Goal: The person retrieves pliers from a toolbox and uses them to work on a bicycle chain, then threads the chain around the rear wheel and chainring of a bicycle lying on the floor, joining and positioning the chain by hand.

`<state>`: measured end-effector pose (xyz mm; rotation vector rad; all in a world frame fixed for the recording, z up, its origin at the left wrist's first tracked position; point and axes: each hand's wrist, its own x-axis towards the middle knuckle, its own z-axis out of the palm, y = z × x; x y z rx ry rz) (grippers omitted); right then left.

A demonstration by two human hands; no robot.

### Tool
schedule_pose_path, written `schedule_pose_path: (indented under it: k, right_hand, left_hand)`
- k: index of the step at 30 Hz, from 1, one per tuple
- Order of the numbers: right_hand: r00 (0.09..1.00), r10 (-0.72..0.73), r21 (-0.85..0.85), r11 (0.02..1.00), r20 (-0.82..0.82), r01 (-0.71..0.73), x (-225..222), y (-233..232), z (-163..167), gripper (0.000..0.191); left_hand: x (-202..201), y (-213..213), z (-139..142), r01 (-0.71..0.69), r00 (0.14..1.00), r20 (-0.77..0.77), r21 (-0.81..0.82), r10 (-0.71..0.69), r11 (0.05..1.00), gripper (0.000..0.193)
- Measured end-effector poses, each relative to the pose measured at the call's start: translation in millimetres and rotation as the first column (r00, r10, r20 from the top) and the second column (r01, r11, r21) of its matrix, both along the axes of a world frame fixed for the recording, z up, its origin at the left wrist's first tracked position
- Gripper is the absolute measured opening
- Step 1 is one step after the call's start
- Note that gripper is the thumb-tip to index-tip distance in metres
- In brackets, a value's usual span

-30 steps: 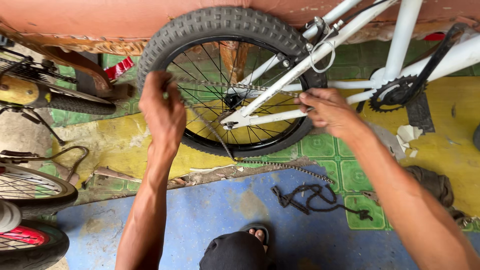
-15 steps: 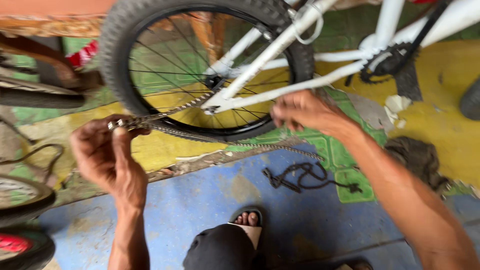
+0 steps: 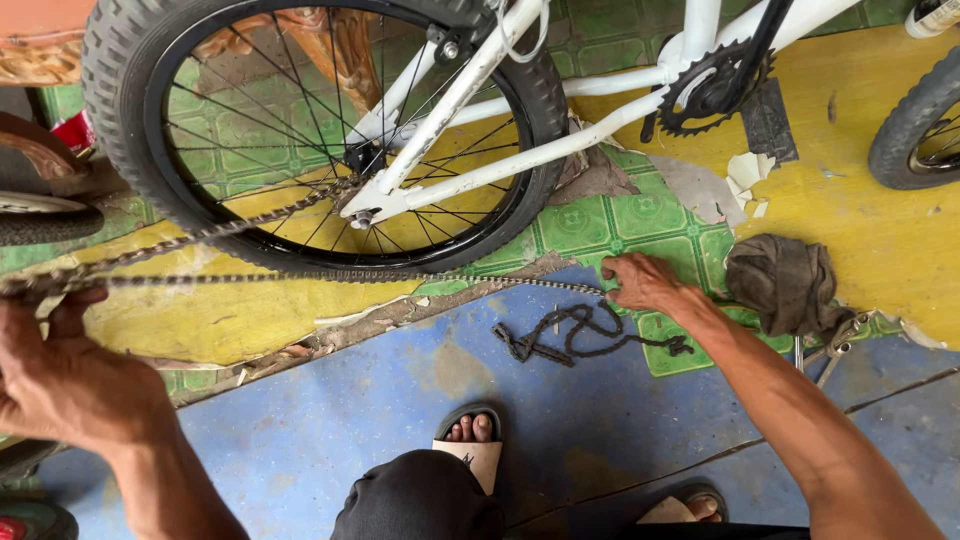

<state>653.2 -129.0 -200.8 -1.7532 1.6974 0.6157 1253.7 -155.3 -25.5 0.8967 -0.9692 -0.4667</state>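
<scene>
A white bicycle frame (image 3: 560, 150) stands over the floor, its rear wheel (image 3: 320, 130) with a knobby black tyre in front of me. A bicycle chain (image 3: 330, 277) runs stretched from my left hand (image 3: 70, 380) at the left edge, around the hub sprocket (image 3: 355, 195), to my right hand (image 3: 640, 283), which pins its other end on the floor. Each hand grips one end of the chain. A second, dark chain (image 3: 580, 335) lies tangled on the blue floor just below my right hand.
The front chainring (image 3: 710, 90) sits on the frame at upper right. A dirty rag (image 3: 785, 280) and pliers (image 3: 830, 345) lie right of my right hand. Other wheels stand at the left (image 3: 40, 220) and right (image 3: 915, 125) edges. My sandalled foot (image 3: 470, 435) rests below.
My left hand came off the tyre and pulled a chain end far out to the left. My right hand dropped from the frame to the floor with the other end. The chain is now taut.
</scene>
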Motion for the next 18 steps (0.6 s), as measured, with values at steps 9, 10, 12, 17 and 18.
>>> schedule_pose_path:
  k: [9, 10, 12, 17, 18]
  right_hand:
    - [0.978, 0.052, -0.202, 0.979, 0.202, -0.011, 37.0, 6.4, -3.8, 0.06]
    - [0.979, 0.068, -0.217, 0.976, 0.192, -0.025, 39.6, 7.4, -6.4, 0.058]
    - [0.979, 0.106, -0.247, 0.967, 0.174, -0.061, 47.1, 8.4, -13.3, 0.054]
    - [0.947, 0.101, -0.35, 0.937, 0.306, 0.013, 56.2, 7.6, -15.5, 0.031]
    - [0.925, 0.106, -0.374, 0.926, 0.364, 0.041, 58.8, 6.3, -11.4, 0.026]
  left_hand:
    - [-51.6, 30.0, 36.8, 0.066, 0.948, 0.313, -0.001, -0.062, 0.998, 0.02]
    - [-56.6, 32.8, 39.7, 0.054, 0.939, 0.339, 0.007, -0.053, 0.999, 0.021]
    - [-61.9, 34.0, 43.1, 0.013, 0.925, 0.378, 0.015, -0.018, 1.0, 0.021]
    - [-56.6, 28.0, 46.0, -0.118, 0.903, 0.416, -0.003, 0.108, 0.993, 0.018]
    - [-51.4, 26.9, 49.3, -0.135, 0.906, 0.404, -0.011, 0.128, 0.991, 0.019]
